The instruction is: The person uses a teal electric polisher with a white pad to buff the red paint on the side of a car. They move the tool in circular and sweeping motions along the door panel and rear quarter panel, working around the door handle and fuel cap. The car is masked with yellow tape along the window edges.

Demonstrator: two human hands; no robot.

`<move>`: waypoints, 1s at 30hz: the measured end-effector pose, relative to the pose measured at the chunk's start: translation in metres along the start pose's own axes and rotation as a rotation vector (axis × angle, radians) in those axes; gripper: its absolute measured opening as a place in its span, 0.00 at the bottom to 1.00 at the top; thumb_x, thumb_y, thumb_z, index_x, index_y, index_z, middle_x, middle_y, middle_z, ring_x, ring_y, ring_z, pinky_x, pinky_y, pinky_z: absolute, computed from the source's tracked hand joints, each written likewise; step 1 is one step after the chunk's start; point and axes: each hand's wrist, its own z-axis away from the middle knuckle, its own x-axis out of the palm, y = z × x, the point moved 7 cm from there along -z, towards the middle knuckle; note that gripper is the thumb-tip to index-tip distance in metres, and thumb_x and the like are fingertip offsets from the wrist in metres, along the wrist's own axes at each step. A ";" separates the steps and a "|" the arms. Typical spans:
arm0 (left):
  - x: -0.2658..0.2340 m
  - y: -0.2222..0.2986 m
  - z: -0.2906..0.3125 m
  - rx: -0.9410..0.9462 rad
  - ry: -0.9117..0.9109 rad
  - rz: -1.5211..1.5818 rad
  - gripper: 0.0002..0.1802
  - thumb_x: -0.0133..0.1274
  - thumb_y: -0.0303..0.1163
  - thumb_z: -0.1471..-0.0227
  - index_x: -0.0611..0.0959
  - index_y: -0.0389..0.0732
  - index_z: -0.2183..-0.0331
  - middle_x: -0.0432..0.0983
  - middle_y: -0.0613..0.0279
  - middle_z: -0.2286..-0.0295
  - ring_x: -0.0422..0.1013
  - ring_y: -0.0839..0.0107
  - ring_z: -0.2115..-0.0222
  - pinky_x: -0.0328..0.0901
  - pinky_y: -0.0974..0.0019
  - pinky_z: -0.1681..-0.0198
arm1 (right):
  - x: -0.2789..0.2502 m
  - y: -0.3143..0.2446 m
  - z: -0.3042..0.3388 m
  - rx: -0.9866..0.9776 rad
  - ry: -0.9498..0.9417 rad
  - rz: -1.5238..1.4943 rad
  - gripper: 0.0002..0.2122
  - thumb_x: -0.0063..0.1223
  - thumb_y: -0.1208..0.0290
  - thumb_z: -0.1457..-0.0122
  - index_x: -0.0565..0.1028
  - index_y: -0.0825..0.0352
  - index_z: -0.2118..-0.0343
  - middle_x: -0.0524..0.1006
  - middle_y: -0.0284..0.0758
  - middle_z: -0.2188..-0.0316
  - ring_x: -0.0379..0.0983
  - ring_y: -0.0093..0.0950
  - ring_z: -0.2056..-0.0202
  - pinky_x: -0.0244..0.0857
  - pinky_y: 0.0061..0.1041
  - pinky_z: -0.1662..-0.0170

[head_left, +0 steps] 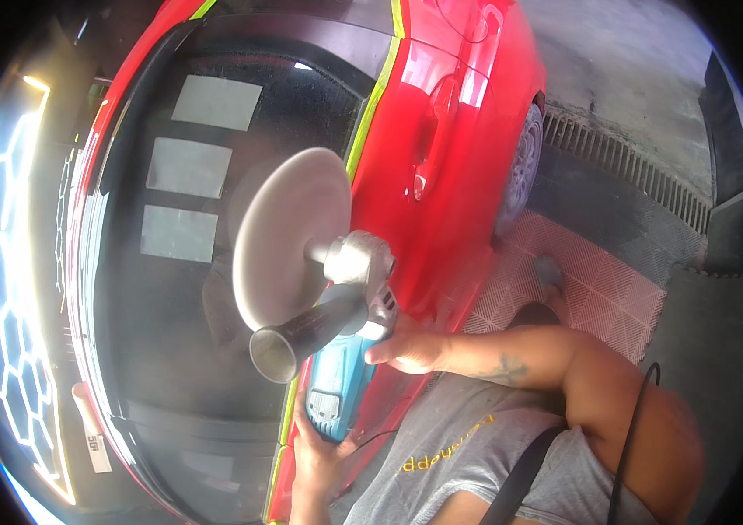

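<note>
Both my hands hold a polisher with a blue body, a silver gear head and a black side handle. Its round, off-white pad faces the dark glossy panel of a red car; whether the pad touches cannot be told. My right hand is closed around the body close to the gear head. Lower down, my left hand wraps around the rear end of the body. Neither hand is on the side handle. Yellow-green masking tape runs along the seam between the dark panel and red bodywork.
A black cord hangs over my right arm. Bright hexagonal lights line the left side. Right of the car lie red floor tiles, a floor grate and a wheel.
</note>
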 end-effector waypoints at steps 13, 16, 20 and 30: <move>0.058 0.148 -0.123 0.324 0.125 -0.066 0.63 0.74 0.39 0.51 0.50 0.40 0.27 0.84 0.33 0.63 0.84 0.38 0.64 0.79 0.46 0.62 | -0.042 -0.213 -0.037 -0.185 -0.035 0.107 0.38 0.80 0.59 0.48 0.71 0.64 0.36 0.80 0.33 0.45 0.76 0.30 0.41 0.68 0.37 0.34; 0.068 0.178 -0.146 0.345 0.134 -0.022 0.62 0.72 0.39 0.49 0.50 0.41 0.26 0.84 0.31 0.62 0.83 0.35 0.63 0.78 0.44 0.62 | -0.041 -0.256 -0.042 -0.188 -0.025 0.198 0.39 0.80 0.56 0.48 0.71 0.64 0.36 0.80 0.34 0.44 0.77 0.30 0.42 0.70 0.37 0.35; 0.067 0.180 -0.146 0.358 0.130 -0.044 0.63 0.73 0.40 0.49 0.48 0.40 0.26 0.84 0.31 0.60 0.83 0.36 0.62 0.78 0.44 0.60 | -0.043 -0.256 -0.045 -0.162 -0.048 0.192 0.40 0.81 0.57 0.49 0.70 0.64 0.35 0.79 0.33 0.43 0.76 0.31 0.41 0.68 0.38 0.34; 0.040 0.056 -0.045 0.128 0.094 -0.123 0.66 0.76 0.37 0.55 0.49 0.43 0.28 0.85 0.36 0.58 0.84 0.39 0.56 0.79 0.46 0.53 | -0.021 -0.085 -0.013 0.035 -0.017 0.089 0.38 0.80 0.72 0.49 0.70 0.64 0.35 0.78 0.32 0.42 0.72 0.27 0.39 0.67 0.36 0.35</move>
